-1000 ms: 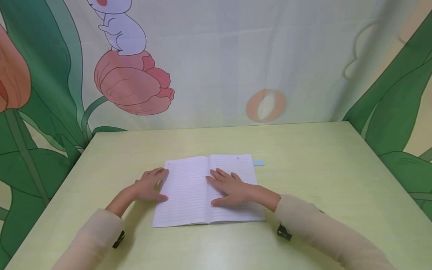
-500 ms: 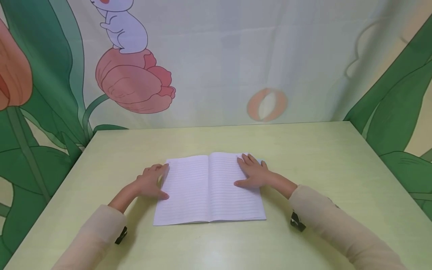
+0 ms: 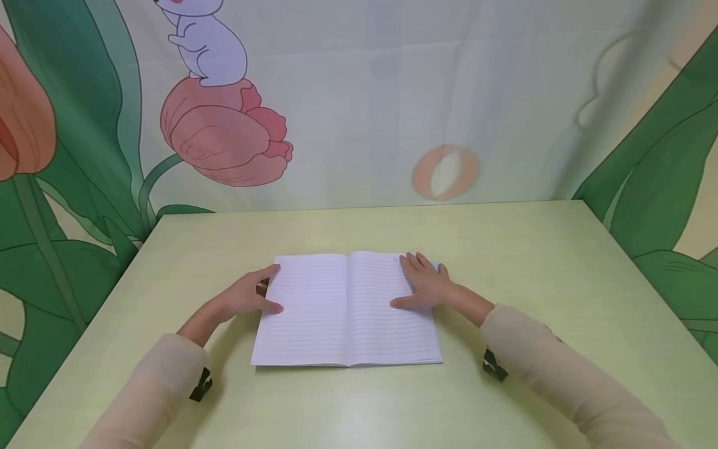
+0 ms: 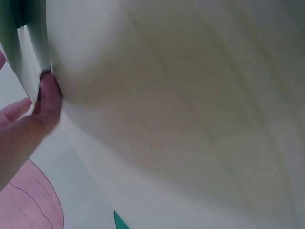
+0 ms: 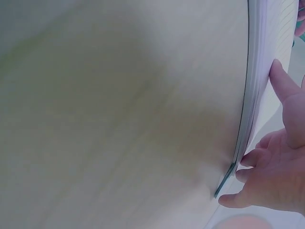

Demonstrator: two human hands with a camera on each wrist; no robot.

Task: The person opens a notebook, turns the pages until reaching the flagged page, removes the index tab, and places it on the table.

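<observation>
An open notebook with ruled pages (image 3: 314,318) lies on the table in the head view, its fold running front to back. At its left edge my left hand (image 3: 242,297) pinches the sheets, thumb on top of the page and fingers at the edge. That left side looks slightly raised, with a thin shadow beneath its near corner. My right hand (image 3: 429,287) rests spread on the right page near the far outer corner, thumb toward the fold. Beside its fingers a blue tab (image 3: 437,266) sticks out, mostly covered; the right wrist view shows it as a dark strip (image 5: 225,180).
The pale green-yellow table (image 3: 348,411) extends around the notebook. Behind it hangs a curtain (image 3: 348,112) printed with a rabbit, tulips and leaves. A black strap piece (image 3: 495,366) hangs under the right sleeve, another (image 3: 201,385) under the left.
My right hand slid from near the fold to the right page's outer far corner, then stayed. My left hand shifted slightly farther up the left edge, and that side of the notebook lifted a little.
</observation>
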